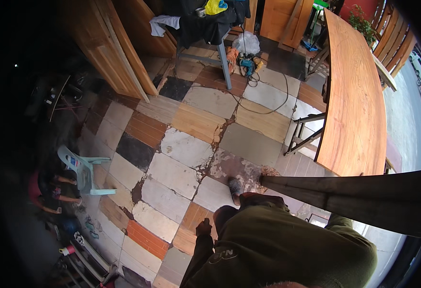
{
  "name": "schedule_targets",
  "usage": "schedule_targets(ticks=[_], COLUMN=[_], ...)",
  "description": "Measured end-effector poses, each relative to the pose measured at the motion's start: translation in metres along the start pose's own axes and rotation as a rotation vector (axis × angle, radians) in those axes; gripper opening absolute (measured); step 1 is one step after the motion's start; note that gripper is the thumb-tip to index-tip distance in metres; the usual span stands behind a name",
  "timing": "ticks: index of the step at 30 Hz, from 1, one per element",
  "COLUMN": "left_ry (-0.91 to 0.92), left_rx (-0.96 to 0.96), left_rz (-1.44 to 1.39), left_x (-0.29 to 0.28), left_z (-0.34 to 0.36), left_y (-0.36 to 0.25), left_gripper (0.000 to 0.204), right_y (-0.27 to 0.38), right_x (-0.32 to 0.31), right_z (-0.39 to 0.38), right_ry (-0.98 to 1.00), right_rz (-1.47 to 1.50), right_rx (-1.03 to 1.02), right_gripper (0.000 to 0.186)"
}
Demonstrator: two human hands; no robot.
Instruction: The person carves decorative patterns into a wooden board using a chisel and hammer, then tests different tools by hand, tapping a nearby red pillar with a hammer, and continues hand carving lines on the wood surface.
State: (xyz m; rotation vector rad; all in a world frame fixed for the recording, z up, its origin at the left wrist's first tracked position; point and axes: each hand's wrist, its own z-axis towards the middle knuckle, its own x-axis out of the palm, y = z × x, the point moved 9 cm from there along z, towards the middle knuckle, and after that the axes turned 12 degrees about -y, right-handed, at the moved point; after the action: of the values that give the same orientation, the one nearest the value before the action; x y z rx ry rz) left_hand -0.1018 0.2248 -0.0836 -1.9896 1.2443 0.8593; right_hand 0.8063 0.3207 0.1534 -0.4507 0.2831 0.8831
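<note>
My left hand (204, 228) hangs low beside my left leg, over an orange-brown floor tile (194, 216). Its fingers are curled closed; whatever they may hold is hidden and too small to name. My right hand does not show. Only part of my right sleeve (340, 222) appears, next to a dark wooden post (340, 196) that crosses the right side. Beyond that post, a long wood slab with a smooth, grained top (354, 105) lies on dark metal trestle legs (306, 134). One shoe (235, 186) of mine is on the patchwork floor.
Wood panels (102, 48) lean at the upper left. A blue-green power tool (246, 66), a clear plastic bag (247, 43) and a looping cable (283, 102) lie near a covered table (210, 29). At left, a person (47, 192) sits near a pale plastic chair (83, 170).
</note>
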Motion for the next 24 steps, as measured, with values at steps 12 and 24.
schedule_targets(ticks=[12, 24], left_ry=[-0.136, -0.094], left_rx=[-0.038, -0.013], left_rz=[-0.096, -0.564], left_x=[-0.233, -0.420], left_z=[0.275, 0.536], left_y=[-0.107, -0.297], left_gripper=[0.037, 0.032], right_y=[0.086, 0.402], right_x=[-0.128, -0.057], right_z=[-0.014, -0.018], right_ry=[0.411, 0.905], right_rz=[0.129, 0.424], right_rx=[0.564, 0.956], right_gripper=[0.057, 0.060])
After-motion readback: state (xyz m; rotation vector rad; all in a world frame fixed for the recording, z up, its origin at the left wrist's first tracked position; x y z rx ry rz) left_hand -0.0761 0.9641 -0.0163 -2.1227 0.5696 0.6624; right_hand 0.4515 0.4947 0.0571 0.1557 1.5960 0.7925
